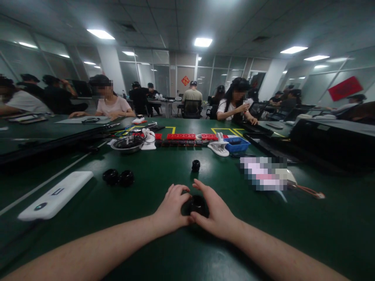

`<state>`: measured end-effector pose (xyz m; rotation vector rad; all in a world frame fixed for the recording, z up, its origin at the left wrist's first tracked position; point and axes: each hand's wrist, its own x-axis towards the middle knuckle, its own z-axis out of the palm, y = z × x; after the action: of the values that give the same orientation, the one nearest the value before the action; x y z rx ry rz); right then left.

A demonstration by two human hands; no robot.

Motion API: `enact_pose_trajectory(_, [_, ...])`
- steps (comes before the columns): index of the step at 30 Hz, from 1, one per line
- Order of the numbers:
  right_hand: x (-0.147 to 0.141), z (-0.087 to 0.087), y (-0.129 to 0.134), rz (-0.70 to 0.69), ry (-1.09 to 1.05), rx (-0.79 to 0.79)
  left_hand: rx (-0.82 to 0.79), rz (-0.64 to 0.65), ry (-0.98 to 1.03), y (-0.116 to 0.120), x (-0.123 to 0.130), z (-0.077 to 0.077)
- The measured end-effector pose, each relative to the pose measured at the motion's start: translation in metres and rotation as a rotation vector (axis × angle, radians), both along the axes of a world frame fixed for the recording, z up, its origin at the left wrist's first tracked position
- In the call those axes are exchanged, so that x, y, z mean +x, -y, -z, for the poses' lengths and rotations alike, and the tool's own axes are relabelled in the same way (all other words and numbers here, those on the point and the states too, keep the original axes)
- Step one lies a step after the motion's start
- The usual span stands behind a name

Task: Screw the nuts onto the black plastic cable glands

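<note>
On the green table (146,257), a round black part (198,203) sits between my two hands. My left hand (175,205) curls around its left side, with fingers bent and the thumb towards it. From the right, my right hand (215,212) wraps its other side, fingers pointing forward and thumb at the near edge. A smaller black part (196,166) stands just beyond my hands. Two more black round parts, one (110,176) beside the other (126,178), rest further left.
A white device (55,195) lies at the left. Further back are a bowl of dark items (127,143), red power strips (181,136), white clips (219,145) and a blue tray (237,144). Black panels flank the table. Other people sit beyond.
</note>
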<state>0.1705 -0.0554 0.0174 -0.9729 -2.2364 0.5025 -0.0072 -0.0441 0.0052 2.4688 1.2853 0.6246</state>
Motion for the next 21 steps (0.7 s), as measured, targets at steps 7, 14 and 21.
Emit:
enact_pose_trajectory(7, [-0.0028,0.0015,-0.0019,0.063,-0.001,-0.052,-0.011,0.020,0.017,-0.0020,-0.0003,0.0032])
enact_pose_trajectory(14, [-0.0006,-0.0019,0.0019,-0.050,-0.047,0.020,-0.037,0.018,0.023,-0.0029,-0.0009,0.0034])
enact_pose_trajectory(21, [-0.0057,-0.0005,-0.0004,0.160,0.007,-0.041,-0.027,0.021,0.019,-0.0012,0.0000,0.0020])
